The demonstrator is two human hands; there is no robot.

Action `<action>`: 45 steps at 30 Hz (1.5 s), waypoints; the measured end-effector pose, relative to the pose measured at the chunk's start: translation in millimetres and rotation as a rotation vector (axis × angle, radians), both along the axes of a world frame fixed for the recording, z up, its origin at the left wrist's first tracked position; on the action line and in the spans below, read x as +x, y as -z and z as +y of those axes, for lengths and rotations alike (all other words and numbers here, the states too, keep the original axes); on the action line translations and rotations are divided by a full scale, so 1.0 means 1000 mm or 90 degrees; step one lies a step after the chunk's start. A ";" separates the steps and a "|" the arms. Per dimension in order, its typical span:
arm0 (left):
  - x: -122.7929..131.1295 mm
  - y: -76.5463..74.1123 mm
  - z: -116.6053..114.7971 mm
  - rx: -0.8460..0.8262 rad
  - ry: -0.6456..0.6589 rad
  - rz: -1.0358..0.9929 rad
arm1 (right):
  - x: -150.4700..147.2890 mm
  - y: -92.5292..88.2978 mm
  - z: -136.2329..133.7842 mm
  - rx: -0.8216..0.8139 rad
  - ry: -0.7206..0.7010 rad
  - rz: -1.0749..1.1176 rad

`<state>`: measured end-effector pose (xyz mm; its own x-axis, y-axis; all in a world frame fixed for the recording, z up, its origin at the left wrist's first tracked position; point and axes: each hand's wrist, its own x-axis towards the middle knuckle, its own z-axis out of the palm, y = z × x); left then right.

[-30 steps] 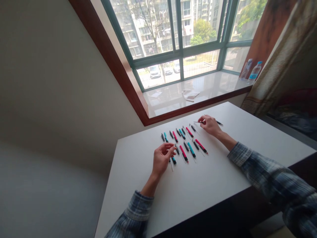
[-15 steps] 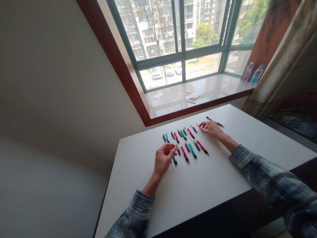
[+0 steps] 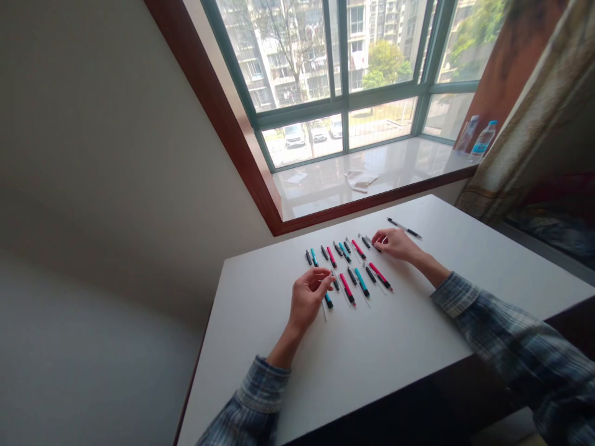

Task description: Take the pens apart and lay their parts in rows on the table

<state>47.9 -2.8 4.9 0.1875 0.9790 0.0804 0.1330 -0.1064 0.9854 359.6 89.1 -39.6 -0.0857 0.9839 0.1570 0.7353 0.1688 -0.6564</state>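
My left hand (image 3: 308,296) hovers over the near-left end of the pen parts, thumb and forefinger pinched around a small shiny bit too small to name. Under it lie a teal pen barrel (image 3: 328,301) and a thin white refill (image 3: 325,313), both partly covered. At the far-right end of the rows, the fingers of my right hand (image 3: 393,243) close on a slim dark pen part, mostly hidden by them. Taken-apart pens lie in two rows between my hands: pink barrels (image 3: 346,289), teal barrels (image 3: 361,282), black grip pieces (image 3: 370,274) and white refills.
The pieces lie on a white table (image 3: 260,297). A whole black pen (image 3: 404,227) rests beyond my right hand. Behind the table, the windowsill (image 3: 320,189) holds a folded paper (image 3: 361,180) and two plastic bottles (image 3: 483,139). A curtain (image 3: 515,118) hangs at the right.
My right fingers have dipped slightly and closed at the far-right end of the rows, where a white refill tip showed before and a dark part shows now. My left hand has barely moved.
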 end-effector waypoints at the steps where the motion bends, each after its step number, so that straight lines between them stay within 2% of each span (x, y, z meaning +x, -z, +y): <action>1: 0.000 0.000 0.000 0.001 0.000 -0.004 | 0.000 0.000 0.000 0.003 0.002 0.004; 5: 0.000 0.000 -0.001 0.009 0.008 -0.021 | -0.002 -0.002 -0.001 0.033 0.010 0.017; 8: 0.000 0.000 -0.002 0.016 0.013 -0.035 | -0.011 -0.008 -0.005 0.097 0.003 0.047; 10: 0.000 0.001 -0.002 0.020 0.017 -0.039 | -0.023 -0.013 -0.010 0.143 -0.044 0.089; 13: 0.001 0.002 -0.002 0.023 0.031 -0.043 | -0.047 -0.020 -0.023 0.170 -0.164 0.162; 17: 0.002 0.003 -0.001 0.044 0.050 -0.015 | -0.079 -0.026 -0.046 0.135 -0.305 0.246; 20: 0.002 0.003 0.000 0.086 0.052 0.032 | -0.093 -0.026 -0.058 0.093 -0.349 0.289; 27: 0.005 0.004 -0.004 0.131 0.062 0.108 | -0.095 -0.019 -0.061 -0.010 -0.351 0.426; 34: 0.006 0.003 -0.007 0.174 0.048 0.119 | -0.091 -0.019 -0.057 -0.024 -0.349 0.428; 39: 0.005 0.003 -0.006 0.166 0.050 0.117 | -0.096 -0.020 -0.059 -0.029 -0.354 0.399; 42: 0.004 0.002 -0.006 0.149 0.049 0.121 | -0.087 -0.020 -0.052 0.040 -0.329 0.335; 45: 0.003 0.001 -0.007 0.154 0.042 0.139 | -0.060 -0.019 -0.032 0.182 -0.181 0.230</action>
<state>50.8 -9.5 4.3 0.2886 0.9215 0.2599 0.3228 -0.3492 0.8797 299.4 57.5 -20.7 -0.2328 0.8435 0.4840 0.3700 0.5371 -0.7581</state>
